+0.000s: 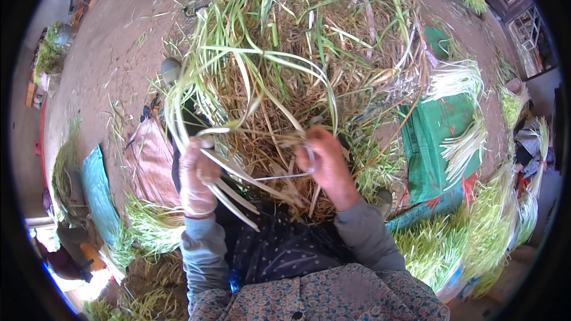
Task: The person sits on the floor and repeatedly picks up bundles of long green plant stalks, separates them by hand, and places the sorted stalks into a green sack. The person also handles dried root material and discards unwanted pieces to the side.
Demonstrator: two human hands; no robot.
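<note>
My left hand (198,178), which looks covered by a thin translucent glove, is closed around a few long pale stalks (236,207) that look like garlic chives. Their white ends point down toward my lap, and the green leaves arch up and away. To the right, my right hand (325,165) pinches a withered leaf strip (287,137) that stretches between both hands. Directly beneath them lies a large heap of dry brown leaves and roots (285,93), with loose green leaves (232,22) strewn over its far side.
At right, bundles of white stalks (466,147) rest on a green woven sack (421,160), with more pale green bundles (437,245) nearer me. A pink sack (151,160) and a blue-green sheet (98,191) lie at left. A person (67,256) is partly visible at lower left.
</note>
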